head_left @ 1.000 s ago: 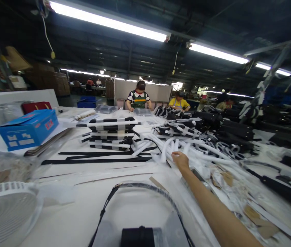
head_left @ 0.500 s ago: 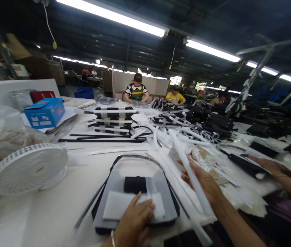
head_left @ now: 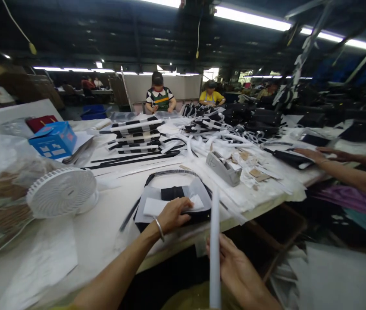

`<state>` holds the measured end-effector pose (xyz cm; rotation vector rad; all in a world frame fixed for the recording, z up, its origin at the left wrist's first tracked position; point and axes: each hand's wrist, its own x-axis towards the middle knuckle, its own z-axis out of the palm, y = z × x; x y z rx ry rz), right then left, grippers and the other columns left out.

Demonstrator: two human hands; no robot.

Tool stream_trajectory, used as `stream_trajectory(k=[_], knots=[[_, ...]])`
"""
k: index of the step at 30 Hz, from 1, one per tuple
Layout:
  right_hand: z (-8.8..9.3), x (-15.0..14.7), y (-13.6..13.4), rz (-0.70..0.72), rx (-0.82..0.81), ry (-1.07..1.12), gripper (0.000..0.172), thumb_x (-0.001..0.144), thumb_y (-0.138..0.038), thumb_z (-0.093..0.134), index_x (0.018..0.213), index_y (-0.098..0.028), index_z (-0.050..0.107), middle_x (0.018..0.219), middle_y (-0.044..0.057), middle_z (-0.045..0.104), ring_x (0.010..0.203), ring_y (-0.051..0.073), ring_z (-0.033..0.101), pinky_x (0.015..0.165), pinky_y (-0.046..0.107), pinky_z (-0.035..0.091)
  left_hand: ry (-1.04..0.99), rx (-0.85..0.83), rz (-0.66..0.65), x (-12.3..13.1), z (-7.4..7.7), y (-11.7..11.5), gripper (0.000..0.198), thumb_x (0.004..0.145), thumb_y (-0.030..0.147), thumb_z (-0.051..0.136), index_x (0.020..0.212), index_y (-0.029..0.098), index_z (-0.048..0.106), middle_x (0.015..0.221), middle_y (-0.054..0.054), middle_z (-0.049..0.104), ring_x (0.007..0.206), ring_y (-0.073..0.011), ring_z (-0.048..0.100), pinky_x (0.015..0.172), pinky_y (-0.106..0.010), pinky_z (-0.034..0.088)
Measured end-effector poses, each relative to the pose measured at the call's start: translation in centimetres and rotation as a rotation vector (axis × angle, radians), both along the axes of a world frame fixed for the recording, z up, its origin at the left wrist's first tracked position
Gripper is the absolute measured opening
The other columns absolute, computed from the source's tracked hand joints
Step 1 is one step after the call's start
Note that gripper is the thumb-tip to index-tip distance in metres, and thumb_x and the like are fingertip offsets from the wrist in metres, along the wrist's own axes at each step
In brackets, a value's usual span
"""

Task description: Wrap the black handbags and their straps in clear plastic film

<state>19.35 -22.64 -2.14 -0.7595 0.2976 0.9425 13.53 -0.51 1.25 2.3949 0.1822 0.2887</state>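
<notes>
My right hand (head_left: 234,267) is wrapped around a long white foam tube (head_left: 214,249), held nearly upright just off the table's front edge. My left hand (head_left: 173,213) rests on top of a flat black-and-grey bag piece (head_left: 198,189), thumb apart from the fingers. Beneath that hand lies a folded white sheet (head_left: 152,207), partly covered. A small black bundle with a band (head_left: 171,193) sits just beyond it. The bag piece has a black rounded rim and black straps at its sides.
A grey tape dispenser (head_left: 224,168) stands right of the bag. White fan (head_left: 61,193) and blue box (head_left: 53,140) are at left. Striped black-and-white rolls (head_left: 137,135) and loose white tubes lie farther back. A co-worker's hands (head_left: 312,155) work at right.
The white tube in my right hand has come toward me, off the tabletop, and turned more upright. The tape dispenser now shows fully. My left hand stays on the bag piece; the view has shifted.
</notes>
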Motion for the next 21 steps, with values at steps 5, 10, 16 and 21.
stream_trajectory(k=[5, 10, 16, 21], knots=[[0.6, -2.4, 4.7, 0.039, 0.071, -0.009, 0.034, 0.062, -0.027, 0.083, 0.086, -0.018, 0.062, 0.080, 0.002, 0.069, 0.073, 0.018, 0.064, 0.064, 0.030, 0.054, 0.040, 0.008, 0.009, 0.3, 1.3, 0.1, 0.026, 0.071, 0.016, 0.062, 0.096, 0.021, 0.060, 0.099, 0.000, 0.068, 0.091, -0.0201, 0.063, 0.085, -0.030, 0.048], [0.8, -2.8, 5.9, 0.024, 0.096, 0.023, 0.032, 0.062, -0.028, 0.076, 0.089, -0.021, 0.061, 0.093, 0.003, 0.069, 0.089, 0.023, 0.063, 0.073, 0.037, 0.053, 0.041, 0.011, 0.055, 0.2, 1.0, -0.3, 0.027, 0.071, 0.014, 0.060, 0.097, 0.021, 0.061, 0.101, -0.001, 0.068, 0.094, -0.0204, 0.062, 0.085, -0.030, 0.047], [0.5, -3.8, 3.6, 0.351, 0.180, 0.076, 0.044, 0.043, 0.004, 0.056, 0.080, -0.019, 0.062, 0.086, 0.001, 0.071, 0.094, 0.021, 0.065, 0.096, 0.043, 0.045, -0.003, -0.034, 0.085, 0.0, 0.4, -0.5, 0.030, 0.070, 0.012, 0.060, 0.098, 0.022, 0.062, 0.105, -0.002, 0.069, 0.099, -0.0226, 0.062, 0.094, -0.036, 0.046], [0.9, -5.1, 7.0, 0.400, 0.151, 0.041, 0.037, 0.047, 0.001, 0.061, 0.079, -0.019, 0.062, 0.079, 0.000, 0.070, 0.084, 0.017, 0.066, 0.092, 0.036, 0.048, -0.057, -0.063, 0.088, -0.2, 0.2, -0.7, 0.031, 0.070, 0.007, 0.059, 0.097, 0.022, 0.060, 0.108, -0.002, 0.069, 0.104, -0.0225, 0.061, 0.103, -0.040, 0.042]])
